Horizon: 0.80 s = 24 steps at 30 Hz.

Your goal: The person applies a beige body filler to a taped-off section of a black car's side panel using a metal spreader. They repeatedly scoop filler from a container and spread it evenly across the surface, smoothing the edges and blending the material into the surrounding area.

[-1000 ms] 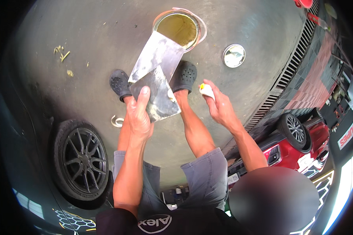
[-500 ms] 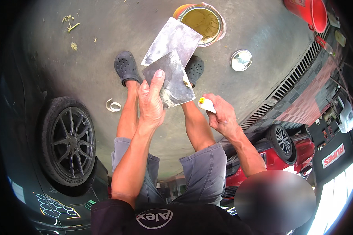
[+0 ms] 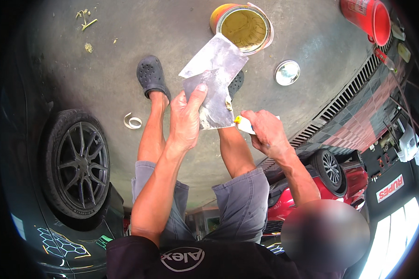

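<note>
My left hand grips two overlapping thin, smeared flat plates, its thumb pressing on top. The darker plate lies over the paler plate, which extends toward the bucket. A small cream dab of paste sits by the darker plate's right edge. Closed in my right hand is a white squeeze tube with yellow at its tip. That tip is close beside the plate's lower right corner; whether they touch I cannot tell. My fingers hide most of the tube.
An open orange bucket with yellowish-brown contents stands beyond the plates. A round silver lid and a curled pale strip lie on the floor. A dark car's wheel is at left, a red bucket far right, beside a drain grate.
The plates have shifted right and tilted, now looking brighter. The tube's tip has come nearer to the darker plate's corner. Both hands keep their holds.
</note>
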{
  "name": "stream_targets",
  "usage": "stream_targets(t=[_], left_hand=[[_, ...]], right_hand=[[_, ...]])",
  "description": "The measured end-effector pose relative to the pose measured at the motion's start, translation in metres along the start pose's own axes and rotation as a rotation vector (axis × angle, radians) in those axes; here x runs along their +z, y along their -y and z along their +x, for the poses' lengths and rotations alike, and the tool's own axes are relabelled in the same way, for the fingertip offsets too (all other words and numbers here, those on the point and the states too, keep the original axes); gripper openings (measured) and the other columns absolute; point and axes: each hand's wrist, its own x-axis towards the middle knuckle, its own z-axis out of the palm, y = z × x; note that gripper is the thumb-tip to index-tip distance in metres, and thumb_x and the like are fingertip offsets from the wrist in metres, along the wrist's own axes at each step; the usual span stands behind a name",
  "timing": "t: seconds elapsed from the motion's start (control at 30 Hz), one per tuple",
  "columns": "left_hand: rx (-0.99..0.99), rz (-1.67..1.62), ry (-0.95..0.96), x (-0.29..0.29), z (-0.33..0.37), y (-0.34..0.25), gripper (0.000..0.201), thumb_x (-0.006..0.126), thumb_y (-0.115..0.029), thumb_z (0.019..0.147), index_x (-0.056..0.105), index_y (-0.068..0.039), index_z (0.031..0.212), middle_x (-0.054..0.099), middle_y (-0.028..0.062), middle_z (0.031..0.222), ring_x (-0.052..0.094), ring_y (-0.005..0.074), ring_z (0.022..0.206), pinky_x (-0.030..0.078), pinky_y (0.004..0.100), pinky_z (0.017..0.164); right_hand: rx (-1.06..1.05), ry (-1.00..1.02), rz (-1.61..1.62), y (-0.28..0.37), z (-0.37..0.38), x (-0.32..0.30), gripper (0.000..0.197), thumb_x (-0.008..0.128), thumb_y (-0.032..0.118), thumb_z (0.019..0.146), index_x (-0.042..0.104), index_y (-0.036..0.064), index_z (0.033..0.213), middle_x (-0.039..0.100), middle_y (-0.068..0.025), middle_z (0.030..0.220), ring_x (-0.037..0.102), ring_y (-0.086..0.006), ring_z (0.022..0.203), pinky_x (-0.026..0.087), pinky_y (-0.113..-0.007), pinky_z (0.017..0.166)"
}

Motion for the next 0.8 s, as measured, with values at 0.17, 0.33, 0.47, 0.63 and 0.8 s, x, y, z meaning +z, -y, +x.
stream_targets(t=[0.17,0.33,0.47,0.63,0.8], left_hand=[[-0.009,0.033,0.042,0.002,-0.002,-0.001,0.04,0.059,-0.021,0.108,0.06,0.003,0.139,0.069,0.0065,0.124,0.064,0.0102,0.107,0.052,0.0281,0.094],[-0.018,0.106,0.118,0.001,-0.003,-0.001,0.042,0.059,-0.02,0.108,0.058,0.003,0.143,0.069,0.0058,0.123,0.064,0.0099,0.106,0.053,0.0283,0.094],[0.003,0.211,0.209,0.003,-0.004,-0.003,0.047,0.059,-0.024,0.108,0.054,0.004,0.146,0.069,0.0096,0.127,0.066,0.0146,0.112,0.053,0.031,0.1],[0.081,0.32,0.271,0.005,-0.004,0.006,0.044,0.057,-0.02,0.109,0.055,0.004,0.146,0.068,0.008,0.129,0.063,0.0124,0.114,0.051,0.0295,0.101],[0.038,0.256,0.318,0.003,-0.001,0.008,0.053,0.056,-0.026,0.109,0.046,0.004,0.151,0.07,0.0144,0.125,0.067,0.0185,0.115,0.052,0.0334,0.103]], right_hand=[[-0.032,0.126,0.028,0.003,0.006,-0.019,0.068,0.071,-0.011,0.063,0.057,0.0083,0.126,0.054,-0.0078,0.082,0.058,-0.0305,0.077,0.047,-0.042,0.066],[-0.065,0.283,-0.047,0.011,0.016,-0.039,0.04,0.068,0.003,0.083,0.059,0.0028,0.122,0.059,-0.0066,0.083,0.06,-0.0267,0.08,0.051,-0.04,0.071],[-0.063,0.389,-0.071,0.013,0.021,-0.048,0.037,0.066,0.007,0.085,0.059,0.0016,0.12,0.064,-0.0082,0.088,0.063,-0.0286,0.085,0.053,-0.042,0.073],[0.012,0.462,-0.032,0.016,0.022,-0.049,0.027,0.066,0.007,0.084,0.059,0.0015,0.109,0.066,-0.0131,0.085,0.066,-0.0351,0.085,0.053,-0.047,0.072],[0.112,0.631,-0.105,-0.005,0.013,-0.036,0.016,0.064,0.005,0.085,0.057,0.0002,0.099,0.068,-0.0173,0.084,0.068,-0.0406,0.083,0.053,-0.052,0.07]])
